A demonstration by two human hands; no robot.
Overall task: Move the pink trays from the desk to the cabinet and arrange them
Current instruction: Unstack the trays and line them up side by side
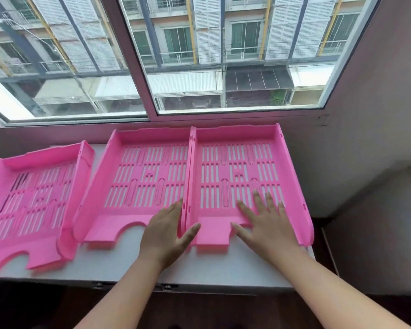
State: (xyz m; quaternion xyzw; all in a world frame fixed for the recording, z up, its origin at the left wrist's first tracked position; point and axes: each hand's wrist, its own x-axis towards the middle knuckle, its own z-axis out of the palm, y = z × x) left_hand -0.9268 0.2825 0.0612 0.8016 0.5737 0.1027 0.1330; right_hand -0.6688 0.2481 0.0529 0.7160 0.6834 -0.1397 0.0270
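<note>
Right hand (263, 224) flat, fingers spread, palm down on the slotted floor of the right tray (237, 148), near its front edge. Not gripping, just resting on it. Thumb points left toward the tray's front notch.

Left hand (166, 233) also open, fingers together, lying at the junction of the middle tray (138, 143) and the right tray. Fingers rest along the middle tray's right side; thumb reaches across onto the front lip of the right tray. Whether it presses the two walls together or only touches them is hard to tell from this angle.

Middle and right trays sit side by side, side walls touching, both square to the window (199, 55), back walls toward the sill. Front notches face the person.

Left tray (33, 160) is apart from the pair, skewed, and slightly blurred. Its right wall comes near the middle tray's left front corner; its front left part overhangs the edge.

All three pink trays lie on the white cabinet top (128, 262), under the window. A metal latch (166, 287) shows on the cabinet's front edge below the left forearm. Grey wall to the right, with a lower grey surface (377, 233) beside the cabinet.
</note>
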